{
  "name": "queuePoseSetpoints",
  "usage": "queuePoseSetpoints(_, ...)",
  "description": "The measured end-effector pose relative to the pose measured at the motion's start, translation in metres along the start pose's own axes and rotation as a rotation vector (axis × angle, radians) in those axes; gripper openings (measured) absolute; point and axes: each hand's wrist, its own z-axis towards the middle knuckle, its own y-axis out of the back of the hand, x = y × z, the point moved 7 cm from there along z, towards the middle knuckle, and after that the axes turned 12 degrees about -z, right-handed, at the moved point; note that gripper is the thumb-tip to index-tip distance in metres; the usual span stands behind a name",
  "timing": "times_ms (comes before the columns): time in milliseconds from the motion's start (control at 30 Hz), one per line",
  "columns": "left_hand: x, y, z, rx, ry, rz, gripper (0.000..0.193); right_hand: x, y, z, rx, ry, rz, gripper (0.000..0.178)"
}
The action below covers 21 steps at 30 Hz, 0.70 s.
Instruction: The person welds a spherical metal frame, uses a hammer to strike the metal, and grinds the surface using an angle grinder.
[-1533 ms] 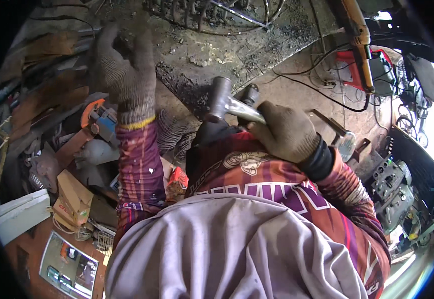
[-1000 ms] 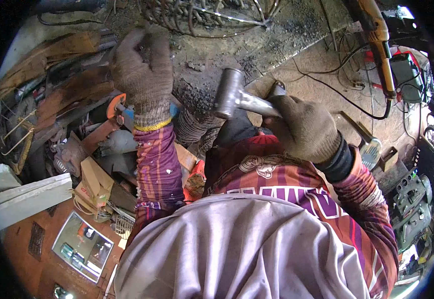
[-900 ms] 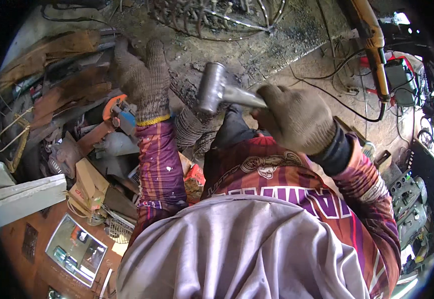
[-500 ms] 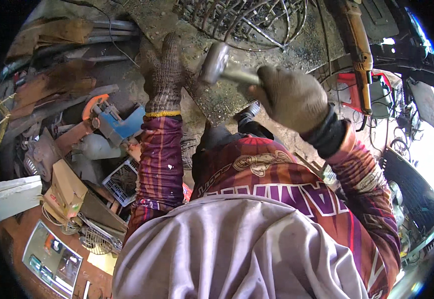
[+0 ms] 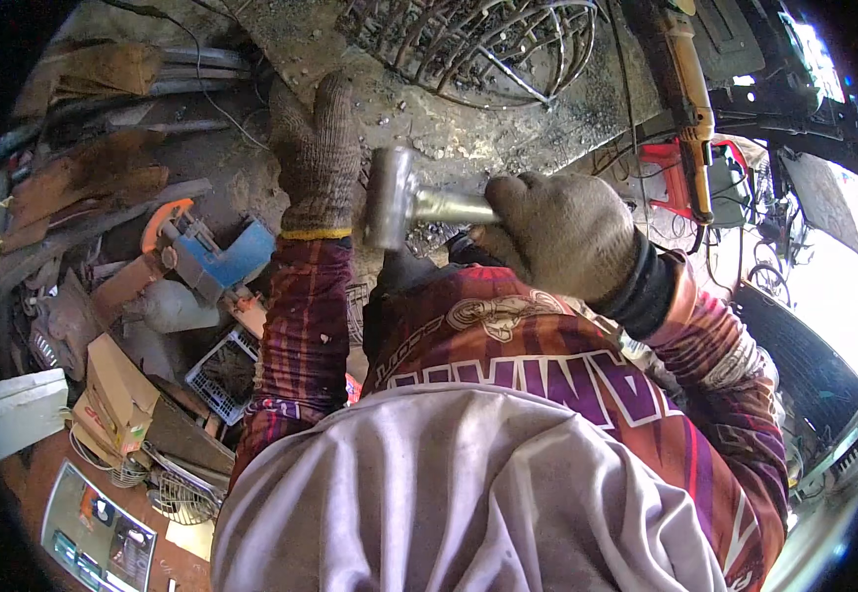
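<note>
In my right hand point(image 5: 572, 237), in a grey knit glove, is a short sledgehammer, fingers wrapped round its handle. The metal hammer head point(image 5: 388, 197) points left, beside the wrist of my left hand point(image 5: 319, 163), with a visible gap between them. My left hand wears a dark, dirty knit glove with a yellow cuff edge and reaches forward at the left edge of a grimy metal worktop point(image 5: 449, 133). One digit lies stretched forward; the others bend down on the left side, and what they hold is hidden. A round cage of bent metal rods point(image 5: 488, 49) lies on the worktop ahead.
A yellow angle grinder point(image 5: 690, 109) hangs at the worktop's right side, near a red plastic stool point(image 5: 664, 178). On the left are a blue and orange machine point(image 5: 217, 252), metal lengths, a crate point(image 5: 222, 375) and a cardboard box point(image 5: 118, 395). Cables run across the worktop.
My right hand has brought the hammer closer to my body and a little left; its head looks larger and turned upright. My left hand stays at the worktop edge. The view has shifted slightly.
</note>
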Motion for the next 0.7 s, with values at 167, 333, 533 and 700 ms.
queuePoseSetpoints(167, 0.012, 0.004, 0.001, -0.036, 0.027, 0.009, 0.057, 0.004, -0.003, 0.0, 0.012, 0.061, 0.028, 0.036)
queuePoseSetpoints(333, 0.011, 0.002, -0.001, -0.046, 0.028, 0.06, 0.063, -0.007, -0.018, -0.009, -0.03, -0.06, 0.131, 0.035)
queuePoseSetpoints(533, 0.039, 0.008, 0.001, 0.038, 0.038, 0.178, 0.067, -0.001, -0.005, -0.003, -0.054, 0.052, -0.044, 0.031)
queuePoseSetpoints(700, 0.005, 0.003, -0.003, -0.06, 0.253, 0.017, 0.071, -0.032, -0.004, 0.019, -0.121, -0.061, -0.112, 0.03)
